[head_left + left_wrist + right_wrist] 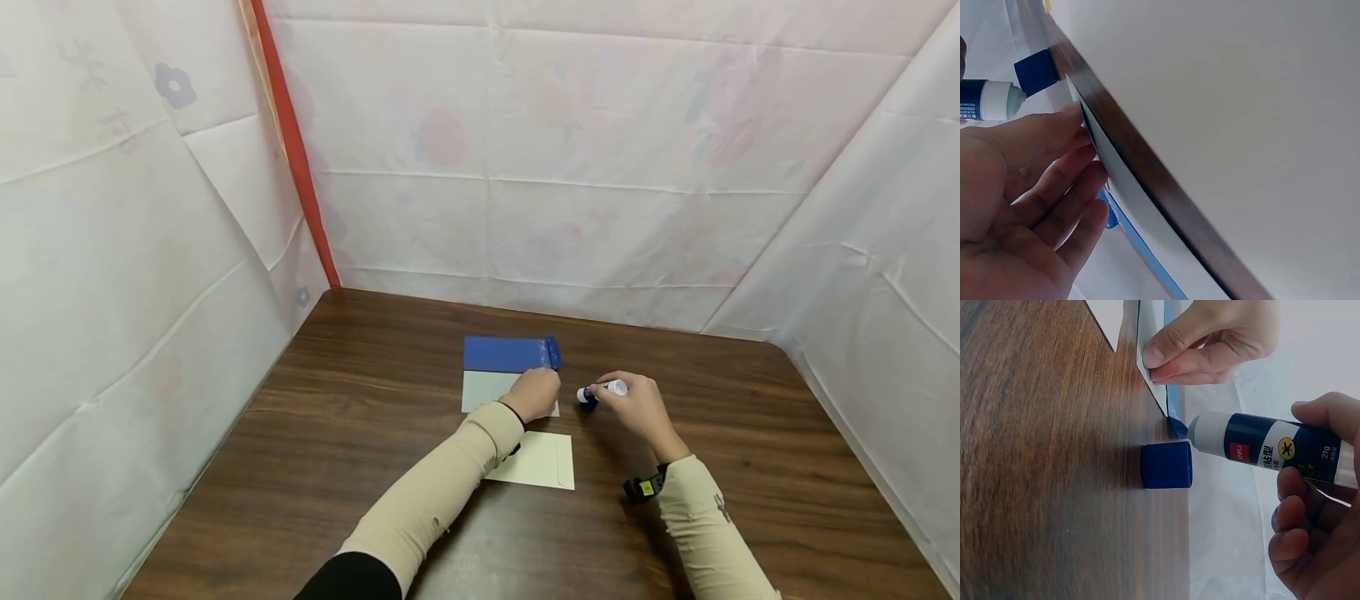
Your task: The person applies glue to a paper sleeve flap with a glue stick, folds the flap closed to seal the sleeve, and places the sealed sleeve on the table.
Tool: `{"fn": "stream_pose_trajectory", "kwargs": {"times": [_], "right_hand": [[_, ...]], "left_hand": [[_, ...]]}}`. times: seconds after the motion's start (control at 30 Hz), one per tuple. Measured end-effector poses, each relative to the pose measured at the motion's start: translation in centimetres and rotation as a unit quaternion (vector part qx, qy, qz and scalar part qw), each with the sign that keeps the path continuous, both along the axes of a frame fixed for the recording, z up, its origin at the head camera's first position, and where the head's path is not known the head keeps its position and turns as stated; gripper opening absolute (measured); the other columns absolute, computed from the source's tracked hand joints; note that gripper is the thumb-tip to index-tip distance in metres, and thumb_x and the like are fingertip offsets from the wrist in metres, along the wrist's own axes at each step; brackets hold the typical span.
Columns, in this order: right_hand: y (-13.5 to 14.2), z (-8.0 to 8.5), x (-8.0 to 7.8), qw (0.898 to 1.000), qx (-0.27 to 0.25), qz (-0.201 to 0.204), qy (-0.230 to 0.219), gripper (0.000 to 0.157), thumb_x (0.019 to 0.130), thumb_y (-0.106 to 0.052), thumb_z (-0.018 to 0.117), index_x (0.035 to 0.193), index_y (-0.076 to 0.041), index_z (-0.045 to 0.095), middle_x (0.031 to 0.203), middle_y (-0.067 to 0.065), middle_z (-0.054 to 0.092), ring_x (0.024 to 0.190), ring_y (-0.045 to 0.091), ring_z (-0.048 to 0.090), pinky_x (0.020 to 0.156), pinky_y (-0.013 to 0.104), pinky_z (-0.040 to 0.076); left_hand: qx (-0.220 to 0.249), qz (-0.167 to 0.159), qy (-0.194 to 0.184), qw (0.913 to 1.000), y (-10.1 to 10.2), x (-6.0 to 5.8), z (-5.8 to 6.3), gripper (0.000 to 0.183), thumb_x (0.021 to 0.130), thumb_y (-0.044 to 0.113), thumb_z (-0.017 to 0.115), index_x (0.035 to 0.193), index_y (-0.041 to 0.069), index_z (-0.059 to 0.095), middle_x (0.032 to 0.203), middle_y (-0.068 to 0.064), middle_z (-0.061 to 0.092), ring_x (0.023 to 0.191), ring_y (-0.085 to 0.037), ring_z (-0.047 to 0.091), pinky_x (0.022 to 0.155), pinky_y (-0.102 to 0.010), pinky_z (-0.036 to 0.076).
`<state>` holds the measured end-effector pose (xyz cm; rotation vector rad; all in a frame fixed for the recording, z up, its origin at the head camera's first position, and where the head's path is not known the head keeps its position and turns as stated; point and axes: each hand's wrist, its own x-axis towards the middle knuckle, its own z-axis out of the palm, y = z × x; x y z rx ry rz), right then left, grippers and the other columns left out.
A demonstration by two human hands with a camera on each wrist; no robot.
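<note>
The right hand [636,406] pinches an uncapped Deli glue stick [1269,440] near its blue cap [1166,466] on the wooden table [300,442]. The left hand [536,393], clamped on nothing, presses fingertips onto pale grey-green paper [483,390] between a blue envelope [501,354] (smeared near its flap) and a cream envelope [536,461].

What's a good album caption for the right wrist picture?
Right hand holding an uncapped glue stick, its blue cap on the table, left hand touching pale paper.
</note>
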<state>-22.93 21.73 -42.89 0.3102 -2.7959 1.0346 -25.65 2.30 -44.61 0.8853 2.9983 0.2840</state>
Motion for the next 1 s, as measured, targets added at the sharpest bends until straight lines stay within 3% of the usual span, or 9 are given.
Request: {"fn": "stream_pose_trajectory", "kwargs": {"times": [0.23,0.37,0.5,0.7,0.83,1.0], "right_hand": [[0.0,0.0,0.1,1.000,0.000,-0.001,-0.007,0.025,0.089,-0.029,0.070,0.098,-0.007,0.075,0.098,0.013,0.074,0.077,0.018,0.062,0.062,0.028,0.046],[-0.1,0.0,0.2,1.000,-0.002,-0.001,-0.002,0.025,0.089,-0.029,0.070,0.097,-0.006,0.075,0.098,0.013,0.074,0.076,0.016,0.062,0.062,0.028,0.046],[-0.1,0.1,0.2,1.000,-0.004,0.000,-0.005,0.025,0.089,-0.030,0.070,0.098,-0.007,0.075,0.098,0.013,0.074,0.075,0.016,0.061,0.061,0.027,0.045],[-0.1,0.1,0.4,1.000,-0.007,-0.006,-0.011,0.025,0.089,-0.030,0.071,0.097,-0.006,0.075,0.097,0.013,0.074,0.073,0.015,0.059,0.059,0.026,0.045],[-0.3,0.0,0.3,1.000,-0.013,-0.006,-0.012,0.025,0.089,-0.029,0.071,0.097,-0.006,0.075,0.095,0.013,0.074,0.070,0.014,0.058,0.057,0.026,0.044],[-0.5,0.0,0.1,1.000,-0.018,-0.002,-0.017,0.026,0.088,-0.030,0.071,0.097,-0.006,0.075,0.095,0.013,0.074,0.068,0.013,0.057,0.055,0.025,0.044]], "left_hand": [[0.006,-0.006,-0.019,0.9998,-0.1,0.1,-0.2,0.019,0.095,0.006,0.058,0.078,0.009,0.068,0.078,-0.005,0.067,0.068,-0.014,0.058,0.063,-0.024,0.047],[-0.007,-0.019,-0.010,0.9998,-0.2,0.2,-0.1,0.018,0.094,0.008,0.061,0.079,0.010,0.071,0.083,-0.003,0.068,0.076,-0.015,0.059,0.076,-0.024,0.048],[0.010,-0.023,-0.019,0.9995,-0.5,0.3,0.0,0.018,0.091,0.008,0.065,0.076,0.011,0.074,0.080,0.000,0.071,0.076,-0.014,0.060,0.081,-0.024,0.048],[0.011,-0.021,-0.022,0.9995,-0.8,0.4,0.2,0.012,0.089,0.008,0.067,0.081,0.012,0.075,0.086,0.000,0.071,0.088,-0.017,0.063,0.093,-0.029,0.047],[0.011,-0.011,-0.022,0.9996,-1.1,0.2,0.1,0.006,0.086,0.009,0.071,0.082,0.011,0.073,0.089,-0.001,0.069,0.090,-0.018,0.062,0.086,-0.028,0.048],[0.034,0.014,-0.055,0.9978,-1.6,-0.1,-0.1,0.004,0.084,0.008,0.072,0.087,0.008,0.073,0.094,-0.004,0.069,0.090,-0.018,0.062,0.080,-0.027,0.050]]}}
